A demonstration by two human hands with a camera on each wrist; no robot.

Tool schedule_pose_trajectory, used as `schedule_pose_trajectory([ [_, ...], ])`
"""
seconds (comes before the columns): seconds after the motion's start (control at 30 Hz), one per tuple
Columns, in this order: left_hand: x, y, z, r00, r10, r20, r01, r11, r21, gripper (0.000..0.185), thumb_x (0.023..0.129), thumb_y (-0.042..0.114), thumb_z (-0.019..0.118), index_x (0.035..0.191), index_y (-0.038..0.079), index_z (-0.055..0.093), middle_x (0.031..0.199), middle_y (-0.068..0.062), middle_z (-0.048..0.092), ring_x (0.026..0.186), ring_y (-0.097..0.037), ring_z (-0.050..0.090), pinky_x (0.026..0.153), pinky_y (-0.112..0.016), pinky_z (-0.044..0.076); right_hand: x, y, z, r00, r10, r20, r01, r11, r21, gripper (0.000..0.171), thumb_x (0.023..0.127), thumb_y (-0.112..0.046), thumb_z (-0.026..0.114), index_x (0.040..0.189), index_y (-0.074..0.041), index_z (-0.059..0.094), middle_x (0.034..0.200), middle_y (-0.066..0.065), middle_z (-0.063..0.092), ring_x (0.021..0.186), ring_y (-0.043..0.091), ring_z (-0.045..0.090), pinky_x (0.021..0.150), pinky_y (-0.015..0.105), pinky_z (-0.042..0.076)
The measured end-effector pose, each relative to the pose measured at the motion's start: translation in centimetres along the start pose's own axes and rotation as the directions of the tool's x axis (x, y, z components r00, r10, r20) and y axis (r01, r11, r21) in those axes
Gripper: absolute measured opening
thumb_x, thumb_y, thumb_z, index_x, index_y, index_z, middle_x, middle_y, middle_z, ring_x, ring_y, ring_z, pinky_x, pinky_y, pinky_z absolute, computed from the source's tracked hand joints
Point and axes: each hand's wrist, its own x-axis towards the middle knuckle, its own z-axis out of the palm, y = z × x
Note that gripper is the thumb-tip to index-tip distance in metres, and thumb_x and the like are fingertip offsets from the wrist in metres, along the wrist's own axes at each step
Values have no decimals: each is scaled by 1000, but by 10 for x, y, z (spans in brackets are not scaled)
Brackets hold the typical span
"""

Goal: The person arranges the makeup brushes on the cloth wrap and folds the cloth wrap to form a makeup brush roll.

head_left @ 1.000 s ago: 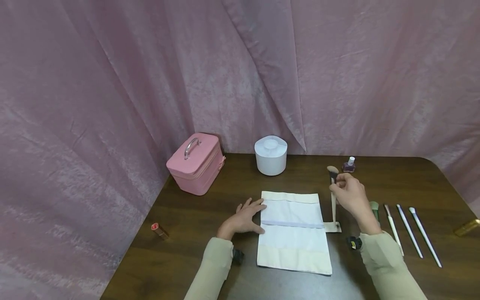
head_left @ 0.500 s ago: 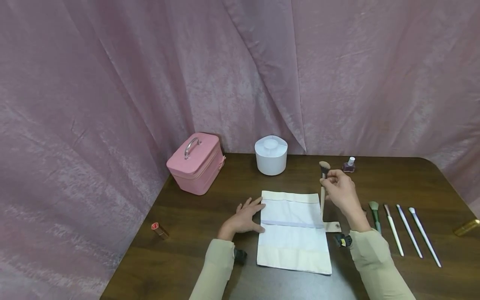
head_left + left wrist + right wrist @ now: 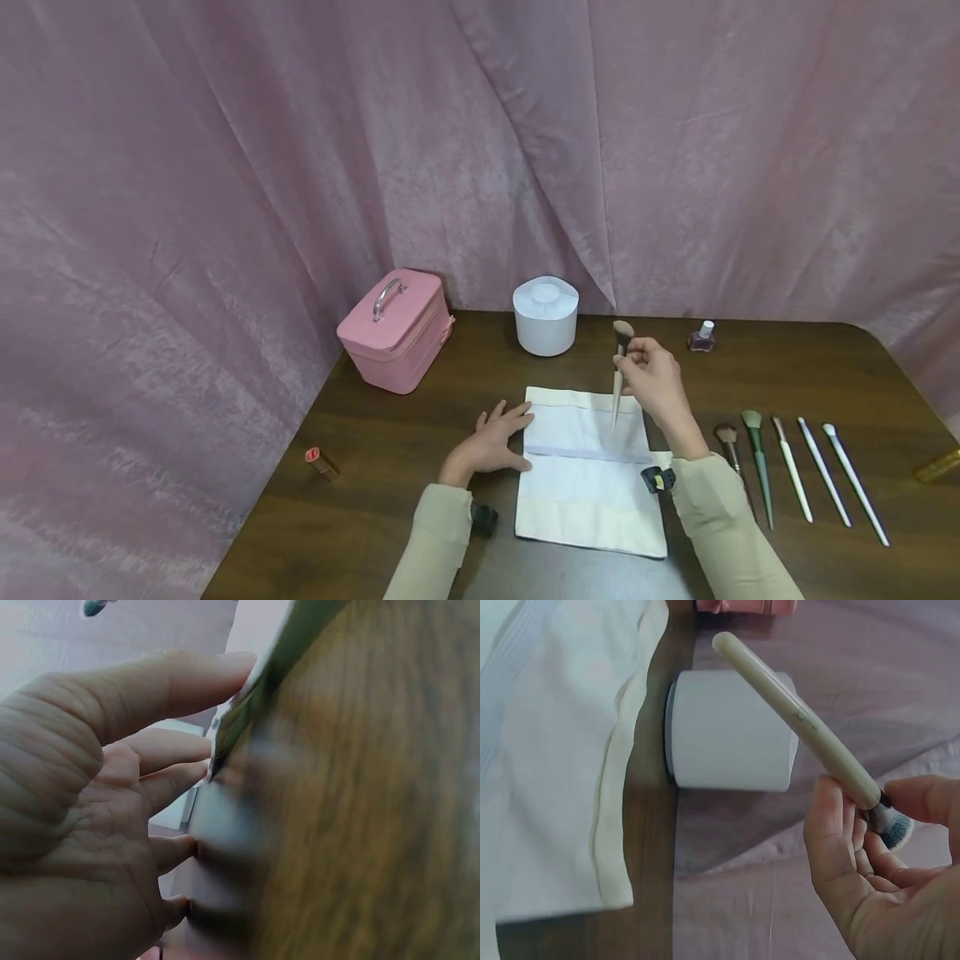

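My right hand pinches a makeup brush near its dark collar, bristles up and pale handle pointing down. In the head view the brush overlaps the upper half of a white cloth brush roll, which lies unfolded on the table. The right wrist view shows the cream handle held at a slant beside the roll, thumb and fingertips around the collar. At the roll's left edge rests my left hand, fingers spread, with thumb and fingertips on the cloth edge.
Several makeup brushes lie in a row right of the roll. Behind it stand a lidded white container, a pink case and a nail polish bottle. A lipstick is at left, a gold tube at right.
The right hand has carried the makeup brush leftward, from beside the roll's strap tab to over the roll's upper half. My left hand stays at the left edge.
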Motion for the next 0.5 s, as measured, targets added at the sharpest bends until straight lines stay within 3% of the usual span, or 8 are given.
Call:
schedule_pose_trajectory([
  [0.5,1,-1,0,1000,19,-8,-20,999,-41,77,82,11,84,150,4,48,164,-4,29,154,-37,3,118,-61,0,9,-8,45,998,42,-37,-36,989,145,28,99,-6,60,121,10,55,100,17,61,75,8,60,63,38,60],
])
